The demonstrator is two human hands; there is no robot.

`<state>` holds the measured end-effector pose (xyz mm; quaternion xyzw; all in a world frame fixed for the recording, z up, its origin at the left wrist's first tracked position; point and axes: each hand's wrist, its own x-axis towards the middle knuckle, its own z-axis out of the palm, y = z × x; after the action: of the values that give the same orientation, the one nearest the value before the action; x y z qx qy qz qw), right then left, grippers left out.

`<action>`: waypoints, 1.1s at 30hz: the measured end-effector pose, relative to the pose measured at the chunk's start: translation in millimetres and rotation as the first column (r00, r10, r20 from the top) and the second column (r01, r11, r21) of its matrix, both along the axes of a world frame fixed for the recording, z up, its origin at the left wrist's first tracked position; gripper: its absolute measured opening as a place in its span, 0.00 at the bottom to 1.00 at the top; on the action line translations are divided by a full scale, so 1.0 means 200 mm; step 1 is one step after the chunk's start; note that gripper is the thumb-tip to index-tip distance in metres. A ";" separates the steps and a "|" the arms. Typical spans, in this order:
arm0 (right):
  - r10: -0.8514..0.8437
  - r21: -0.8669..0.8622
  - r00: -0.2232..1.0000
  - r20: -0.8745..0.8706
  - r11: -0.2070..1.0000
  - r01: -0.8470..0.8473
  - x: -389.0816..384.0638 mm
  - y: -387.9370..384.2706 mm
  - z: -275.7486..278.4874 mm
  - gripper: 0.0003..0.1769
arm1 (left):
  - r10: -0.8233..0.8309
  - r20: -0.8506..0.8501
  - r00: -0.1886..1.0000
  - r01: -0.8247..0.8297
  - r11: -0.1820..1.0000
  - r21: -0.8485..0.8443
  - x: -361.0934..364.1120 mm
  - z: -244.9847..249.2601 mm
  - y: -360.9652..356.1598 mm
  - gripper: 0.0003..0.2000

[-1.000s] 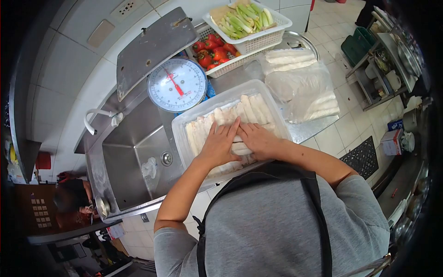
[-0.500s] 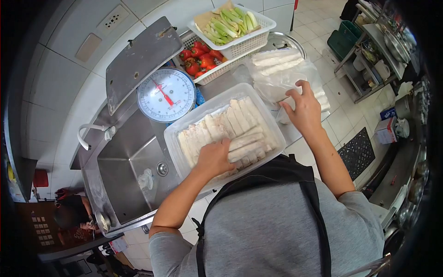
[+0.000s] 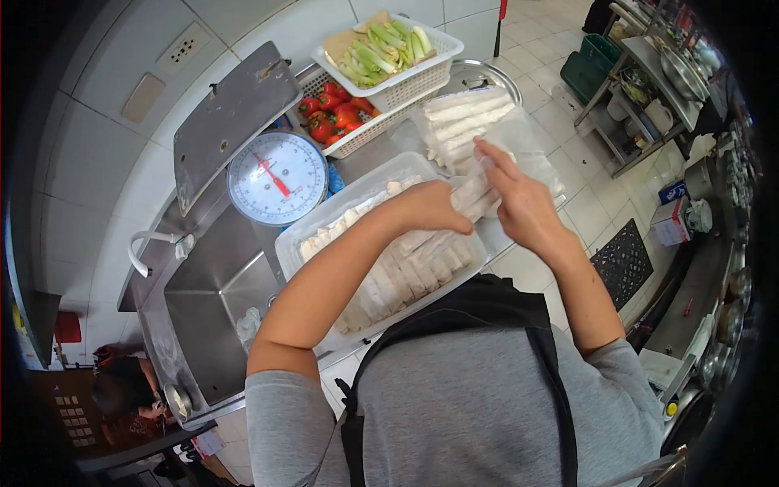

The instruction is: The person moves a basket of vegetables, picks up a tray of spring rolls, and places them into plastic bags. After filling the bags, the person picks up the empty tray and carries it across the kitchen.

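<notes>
Long pale spring rolls (image 3: pixel 406 276) lie in rows inside a translucent plastic container (image 3: pixel 282 258), with a filmy sheet over the near ones. My left hand (image 3: pixel 432 209) reaches across the container, closed on some spring rolls at its right side. Opposite it, my right hand (image 3: pixel 523 207) has fairly straight fingers at the edge of a clear plastic bag (image 3: pixel 535 158) and seems to grip it; the thumb contact is partly hidden. More rolls (image 3: pixel 471 114) lie side by side in or under that bag, beyond my fingertips.
A dial scale (image 3: pixel 277 178) stands left of the container, beside a sink (image 3: pixel 215 325) with a faucet (image 3: pixel 150 243). Behind are a crate of red tomatoes (image 3: pixel 329 118), a white basket of green stalks (image 3: pixel 442 57) and a leaning grey board (image 3: pixel 235 122). Another person (image 3: pixel 130 381) is at far left.
My left hand has moved right and away from me, carrying rolls from the container toward the bag. My right hand has come down onto the bag, which now lies spread further right.
</notes>
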<state>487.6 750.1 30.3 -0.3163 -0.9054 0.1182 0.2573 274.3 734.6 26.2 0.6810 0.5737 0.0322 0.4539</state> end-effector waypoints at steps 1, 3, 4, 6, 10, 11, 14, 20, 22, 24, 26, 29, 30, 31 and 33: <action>0.009 -0.052 1.000 0.028 0.999 -0.008 0.00 -0.01 0.01 0.33 | -0.007 0.021 1.000 0.007 1.000 -0.028 0.04 -0.04 0.05 0.33; 0.032 -0.158 0.996 0.081 0.987 -0.019 -0.01 -0.04 0.04 0.32 | 0.151 0.352 0.924 -0.092 0.980 -0.179 0.12 -0.09 0.10 0.29; 0.040 -0.088 0.997 0.062 0.996 -0.035 0.00 -0.05 0.01 0.37 | 0.241 0.490 0.838 -0.119 0.957 -0.266 0.16 -0.11 0.13 0.27; 0.045 -0.134 0.999 0.013 0.990 -0.043 0.01 -0.09 0.04 0.40 | 0.407 0.501 0.764 -0.100 0.841 -0.531 0.20 -0.17 0.22 0.24; 0.019 -0.253 0.990 -0.139 0.966 -0.054 0.04 -0.07 0.09 0.43 | 0.527 0.511 0.679 -0.143 0.778 -0.612 0.27 -0.39 0.36 0.25; -0.001 -0.296 0.982 -0.191 0.954 -0.056 0.05 -0.06 0.11 0.43 | 0.519 0.501 0.692 -0.194 0.803 -0.564 0.28 -0.47 0.39 0.26; -0.125 -0.384 0.980 -0.156 0.922 0.057 0.11 0.02 0.16 0.44 | 0.492 0.421 0.762 -0.362 0.863 -0.353 0.32 -0.73 0.51 0.31; -0.198 -0.283 0.936 -0.291 0.952 0.114 0.32 0.22 0.28 0.42 | 0.160 0.300 0.940 -0.210 0.967 0.142 0.28 -0.06 0.32 0.33; -0.188 -0.274 0.929 -0.318 0.957 0.099 0.29 0.21 0.38 0.42 | 0.142 0.340 0.930 -0.278 0.876 0.393 0.28 -0.05 0.28 0.29; -0.118 -0.239 0.944 -0.308 0.970 0.043 0.21 0.19 0.35 0.43 | 0.118 0.341 0.933 -0.322 0.697 0.641 0.27 -0.06 0.27 0.25; -0.023 -0.253 0.970 -0.242 0.967 -0.040 0.12 0.18 0.23 0.42 | 0.213 0.137 0.967 -0.252 0.766 0.591 0.21 -0.06 0.23 0.21; 0.032 -0.372 0.984 -0.178 0.923 -0.097 0.04 0.15 0.09 0.41 | 0.217 0.212 0.953 -0.298 0.794 0.530 0.07 -0.07 0.11 0.17; 0.047 -0.408 0.985 -0.164 0.906 -0.111 0.01 0.14 0.07 0.40 | 0.203 0.300 0.932 -0.336 0.792 0.510 0.01 -0.07 0.04 0.16; 0.035 -0.424 0.990 -0.138 0.901 -0.091 -0.02 0.13 0.05 0.39 | 0.294 0.299 0.908 -0.416 0.727 0.547 -0.06 -0.05 -0.03 0.15; 0.009 -0.454 0.996 -0.087 0.890 -0.047 -0.06 0.10 0.02 0.36 | 0.463 0.302 0.833 -0.541 0.574 0.615 -0.21 0.02 -0.21 0.13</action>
<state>475.0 769.4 34.0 -0.3496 -0.8455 0.3439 0.2114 232.8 692.5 30.4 0.6040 0.6648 0.4030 0.1756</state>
